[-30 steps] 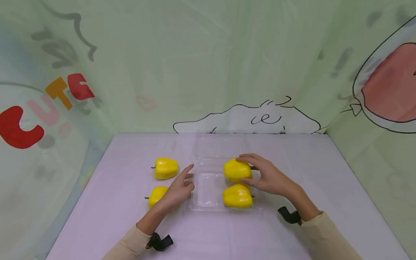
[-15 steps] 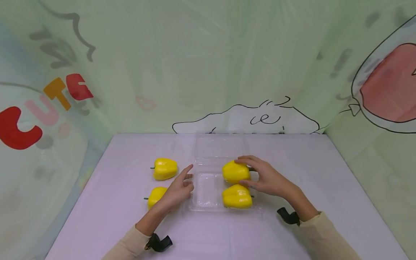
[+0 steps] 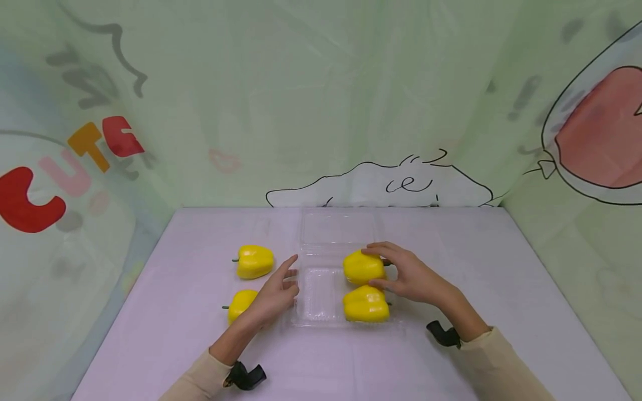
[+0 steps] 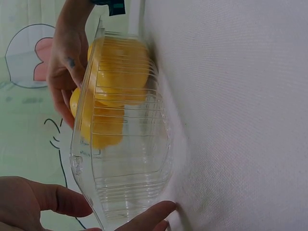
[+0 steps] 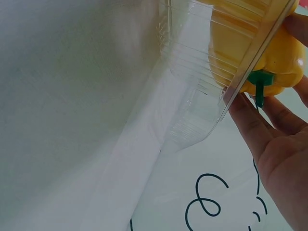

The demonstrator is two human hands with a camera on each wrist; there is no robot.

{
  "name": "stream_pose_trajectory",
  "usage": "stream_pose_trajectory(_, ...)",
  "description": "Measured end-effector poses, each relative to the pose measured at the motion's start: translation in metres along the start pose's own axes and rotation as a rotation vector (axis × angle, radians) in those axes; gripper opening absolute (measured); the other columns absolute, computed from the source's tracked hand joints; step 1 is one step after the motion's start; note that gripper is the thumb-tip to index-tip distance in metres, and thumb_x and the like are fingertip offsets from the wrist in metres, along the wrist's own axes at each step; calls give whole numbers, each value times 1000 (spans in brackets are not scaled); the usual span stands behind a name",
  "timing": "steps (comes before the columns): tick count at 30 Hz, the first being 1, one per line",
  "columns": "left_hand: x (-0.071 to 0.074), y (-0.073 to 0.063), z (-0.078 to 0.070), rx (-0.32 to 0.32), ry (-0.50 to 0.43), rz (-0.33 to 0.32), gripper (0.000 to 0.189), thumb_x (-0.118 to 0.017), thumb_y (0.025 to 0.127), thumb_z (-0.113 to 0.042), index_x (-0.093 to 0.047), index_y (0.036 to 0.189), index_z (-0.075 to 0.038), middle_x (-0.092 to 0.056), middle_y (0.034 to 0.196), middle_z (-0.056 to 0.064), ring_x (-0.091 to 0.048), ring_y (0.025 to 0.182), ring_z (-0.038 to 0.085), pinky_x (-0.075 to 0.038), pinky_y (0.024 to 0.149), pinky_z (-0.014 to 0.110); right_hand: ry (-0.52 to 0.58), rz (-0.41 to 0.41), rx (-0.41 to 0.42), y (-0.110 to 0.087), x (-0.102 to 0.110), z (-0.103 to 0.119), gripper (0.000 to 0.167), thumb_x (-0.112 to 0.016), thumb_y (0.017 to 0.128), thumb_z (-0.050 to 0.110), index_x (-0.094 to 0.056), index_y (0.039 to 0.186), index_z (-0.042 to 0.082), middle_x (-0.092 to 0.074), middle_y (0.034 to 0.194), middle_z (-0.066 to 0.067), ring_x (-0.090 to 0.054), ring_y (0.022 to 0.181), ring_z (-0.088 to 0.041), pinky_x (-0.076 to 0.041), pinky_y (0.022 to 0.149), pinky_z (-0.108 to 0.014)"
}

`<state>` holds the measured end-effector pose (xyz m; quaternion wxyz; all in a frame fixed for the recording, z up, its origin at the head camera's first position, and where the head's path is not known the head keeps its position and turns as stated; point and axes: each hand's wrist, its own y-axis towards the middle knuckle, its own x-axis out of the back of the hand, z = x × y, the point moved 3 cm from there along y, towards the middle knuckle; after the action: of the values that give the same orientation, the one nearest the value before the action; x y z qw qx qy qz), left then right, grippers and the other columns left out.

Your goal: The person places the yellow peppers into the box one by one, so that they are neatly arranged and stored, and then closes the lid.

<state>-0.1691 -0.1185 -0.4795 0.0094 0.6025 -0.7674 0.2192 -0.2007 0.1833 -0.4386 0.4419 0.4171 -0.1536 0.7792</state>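
In the clear container (image 3: 321, 298), I have the right hand (image 3: 416, 277) pinching the far yellow pepper (image 3: 361, 268), beside the near pepper (image 3: 366, 305); the left hand (image 3: 275, 291) is spread at the container's left edge.

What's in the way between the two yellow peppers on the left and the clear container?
The left hand: it partly hides the near pepper in the head view, and its fingers lie between the far pepper and the container. The container's left wall would probably need clearing too.
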Motion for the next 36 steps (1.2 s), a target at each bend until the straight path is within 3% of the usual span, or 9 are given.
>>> stream_pose_trajectory(14,0,-3,-2,10,4,1,76,-52,101,-5,-27,169,-26,-40,166,22,-50,146,44,-59,107,53,-5,22,-19,0,2,2,71,-84,91,19,-52,152,5,-57,156,-14,-60,138,-35,-58,106,-51)
stream_pose_trajectory(23,2,1,1,12,5,6,76,-52,101,-6,-26,169,-27,-39,167,21,-50,147,43,-58,108,52,-12,5,-23,-2,7,3,61,-79,96,21,-56,149,2,-60,154,-17,-58,141,-40,-59,105,-53)
stream_pose_trajectory(36,3,3,4,6,-3,13,76,-53,101,-6,-26,169,-27,-39,167,21,-49,148,44,-58,109,52,19,-1,-31,0,5,2,54,-81,94,20,-62,143,6,-63,146,-12,-64,130,-33,-60,104,-50)
